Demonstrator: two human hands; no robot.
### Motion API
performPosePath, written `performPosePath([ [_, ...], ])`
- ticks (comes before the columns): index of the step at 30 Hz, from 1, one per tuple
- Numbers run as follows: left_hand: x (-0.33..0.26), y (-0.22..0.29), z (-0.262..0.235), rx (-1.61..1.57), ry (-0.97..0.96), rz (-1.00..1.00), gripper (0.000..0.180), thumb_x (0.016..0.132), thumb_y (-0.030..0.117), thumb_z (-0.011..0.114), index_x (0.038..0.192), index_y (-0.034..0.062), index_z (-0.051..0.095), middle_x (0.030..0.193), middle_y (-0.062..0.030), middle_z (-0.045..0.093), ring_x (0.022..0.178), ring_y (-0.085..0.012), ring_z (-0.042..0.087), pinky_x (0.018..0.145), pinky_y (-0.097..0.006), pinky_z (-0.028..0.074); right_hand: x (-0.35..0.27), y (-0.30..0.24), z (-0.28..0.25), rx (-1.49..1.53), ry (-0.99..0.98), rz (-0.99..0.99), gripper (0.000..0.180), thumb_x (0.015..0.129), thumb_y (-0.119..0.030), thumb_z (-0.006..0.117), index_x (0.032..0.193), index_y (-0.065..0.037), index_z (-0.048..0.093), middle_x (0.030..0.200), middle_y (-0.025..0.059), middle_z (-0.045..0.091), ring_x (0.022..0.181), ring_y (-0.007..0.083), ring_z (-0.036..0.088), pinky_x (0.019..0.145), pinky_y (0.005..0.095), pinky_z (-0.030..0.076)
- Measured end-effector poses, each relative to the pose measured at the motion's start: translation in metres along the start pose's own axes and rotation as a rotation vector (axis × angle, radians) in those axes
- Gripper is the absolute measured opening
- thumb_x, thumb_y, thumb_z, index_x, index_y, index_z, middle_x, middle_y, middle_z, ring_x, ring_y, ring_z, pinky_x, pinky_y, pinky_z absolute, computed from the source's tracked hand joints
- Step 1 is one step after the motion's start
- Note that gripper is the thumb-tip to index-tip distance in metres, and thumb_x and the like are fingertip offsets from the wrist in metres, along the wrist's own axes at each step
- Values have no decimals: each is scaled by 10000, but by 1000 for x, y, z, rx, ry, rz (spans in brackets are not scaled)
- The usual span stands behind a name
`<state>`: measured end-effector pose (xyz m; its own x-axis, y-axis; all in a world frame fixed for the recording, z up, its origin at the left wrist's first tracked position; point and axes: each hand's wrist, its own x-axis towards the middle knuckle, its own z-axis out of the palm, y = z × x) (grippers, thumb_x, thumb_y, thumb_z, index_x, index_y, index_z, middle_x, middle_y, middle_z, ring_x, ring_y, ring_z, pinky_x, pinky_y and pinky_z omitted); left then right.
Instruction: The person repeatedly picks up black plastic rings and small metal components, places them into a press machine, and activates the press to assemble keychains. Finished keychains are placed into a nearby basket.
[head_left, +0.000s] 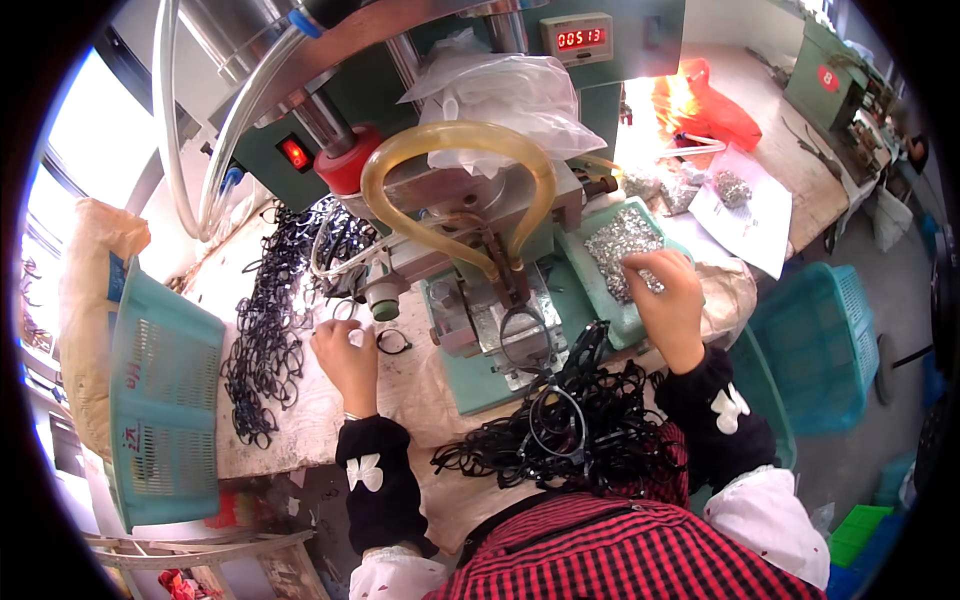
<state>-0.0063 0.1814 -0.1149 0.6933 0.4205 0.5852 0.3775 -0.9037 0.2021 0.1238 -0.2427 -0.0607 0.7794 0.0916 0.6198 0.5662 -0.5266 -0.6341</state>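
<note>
My left hand (345, 362) is on the table left of the machine, fingers curled in; whether they grip anything is hidden. Right beside its thumb is a thin black ring-shaped part (394, 342); I cannot tell if they touch. My right hand (670, 305) hovers over a pale green tray (628, 328) of small silver metal pieces (618, 245). Its thumb and fingertips are pinched together, and what they hold is too small to make out. Between my hands, a dark ring (525, 338) sits at the machine's metal fixture (490, 325). Another ring (557, 420) stands out nearer me.
A heap of black ring-shaped parts (610, 410) lies before me; a longer pile (265, 340) covers the table's left. The green press (600, 110) carries a yellowish hose loop (545, 190). Teal baskets stand left (165, 380) and right (815, 345). A red bag (725, 115) lies behind.
</note>
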Motion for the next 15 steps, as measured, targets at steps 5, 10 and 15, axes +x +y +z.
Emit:
performPosePath([
  [5,-21,-17,17,-31,-35,136,150,804,123,756,921,47,700,1085,-178,638,1048,-381,558,956,-477,442,-23,4,-37,7,96,164,150,796,42,733,924,-35,749,870,105,711,877,288,664,812,363,505],
  [10,-14,1,7,-346,-40,-170,95,923,70,630,983,16,579,842,-137,604,780,-285,566,750,-409,464,-9,-37,-32,154,-43,-64,145,761,58,727,872,-33,752,866,102,710,867,282,669,780,356,519],
  [15,-12,33,-3,-732,2,-292,125,1010,104,565,1036,-14,595,768,-50,544,671,-150,491,620,-337,424,28,-86,13,493,-138,-86,226,755,43,728,975,-6,714,860,94,694,833,234,681,788,335,539],
])
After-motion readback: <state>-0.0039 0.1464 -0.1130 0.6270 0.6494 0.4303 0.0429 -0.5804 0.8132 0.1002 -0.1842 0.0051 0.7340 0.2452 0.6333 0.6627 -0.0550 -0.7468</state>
